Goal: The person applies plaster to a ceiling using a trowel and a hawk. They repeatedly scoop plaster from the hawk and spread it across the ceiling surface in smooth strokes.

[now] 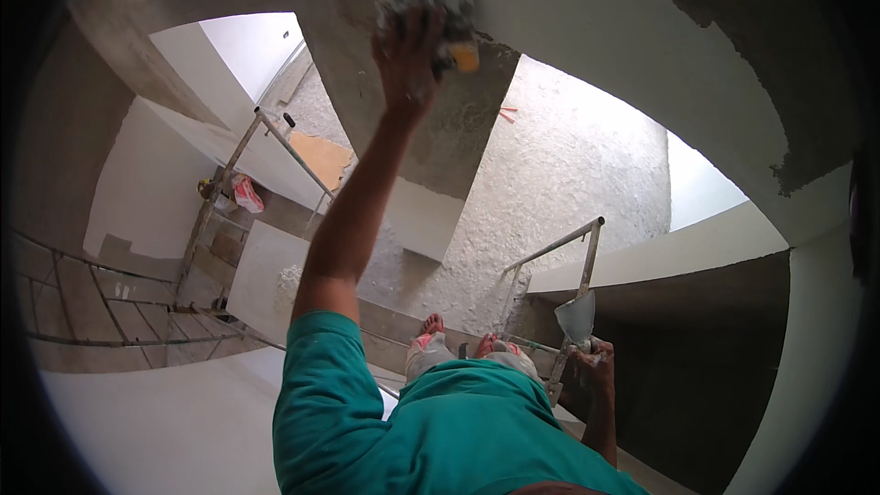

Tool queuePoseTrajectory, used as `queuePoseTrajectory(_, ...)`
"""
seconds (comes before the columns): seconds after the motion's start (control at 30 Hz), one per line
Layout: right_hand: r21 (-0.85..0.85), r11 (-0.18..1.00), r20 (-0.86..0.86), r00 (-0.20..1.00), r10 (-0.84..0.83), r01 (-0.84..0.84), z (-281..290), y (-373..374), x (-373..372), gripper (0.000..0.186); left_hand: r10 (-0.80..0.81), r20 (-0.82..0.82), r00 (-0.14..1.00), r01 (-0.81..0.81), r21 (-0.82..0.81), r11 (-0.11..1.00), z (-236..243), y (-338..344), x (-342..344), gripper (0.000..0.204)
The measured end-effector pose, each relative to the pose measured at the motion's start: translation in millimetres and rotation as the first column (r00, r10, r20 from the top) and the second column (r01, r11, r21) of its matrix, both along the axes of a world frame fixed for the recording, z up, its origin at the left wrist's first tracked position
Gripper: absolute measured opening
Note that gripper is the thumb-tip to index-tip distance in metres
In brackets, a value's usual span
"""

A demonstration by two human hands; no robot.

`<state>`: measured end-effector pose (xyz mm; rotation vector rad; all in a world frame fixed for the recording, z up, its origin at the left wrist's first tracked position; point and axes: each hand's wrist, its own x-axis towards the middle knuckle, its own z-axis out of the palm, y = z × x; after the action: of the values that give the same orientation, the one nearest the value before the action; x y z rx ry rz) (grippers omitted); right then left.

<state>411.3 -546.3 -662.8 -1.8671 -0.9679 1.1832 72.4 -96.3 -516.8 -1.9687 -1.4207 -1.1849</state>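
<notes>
My left arm reaches up and forward. My left hand [410,55] is closed around a plaster-smeared trowel [429,2] with a yellow part at one end. The trowel lies against the surface overhead, where white plaster [568,0] meets bare grey render [431,128]. Lower down on the right, my right hand [596,357] is closed around the handle of a putty knife [576,316]. Its wide, pale blade points upward, beside a scaffold post. White smears show on the fingers of my right hand.
I stand barefoot on a scaffold plank [385,325]. Metal rails rise at the right [591,247] and left [234,151]. A white board [266,266] carries a lump of plaster [290,282]. A red-and-white bag [246,193] sits left. Rough whitish floor [550,156] lies below.
</notes>
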Motion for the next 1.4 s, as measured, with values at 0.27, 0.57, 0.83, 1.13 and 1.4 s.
queuePoseTrajectory(0.27,-0.045,0.999,0.01,1.0,-0.012,0.013,22,9,-6,0.023,-0.292,0.219,0.931,0.295,0.021,0.955,-42,-53,3,0.064)
queuePoseTrajectory(0.57,0.122,0.991,-0.125,0.99,0.065,-0.049,-4,18,9,0.022,-0.005,0.959,-0.283,0.733,0.219,0.644,-53,-183,25,0.048)
queuePoseTrajectory(0.83,0.213,0.962,0.047,0.985,0.166,-0.173,65,102,-48,0.02,0.189,0.879,-0.438,0.724,0.22,0.654,-68,-262,33,0.06)
queuePoseTrajectory(1.13,0.33,0.883,0.119,0.942,0.313,-0.335,68,147,-80,0.018,0.036,0.983,0.179,0.873,-0.175,0.455,-107,-299,6,0.029)
queuePoseTrajectory(1.4,0.238,0.915,-0.098,0.93,0.355,-0.325,93,169,-102,0.012,-0.331,0.621,0.71,0.674,-0.462,0.576,-157,-272,-46,0.059)
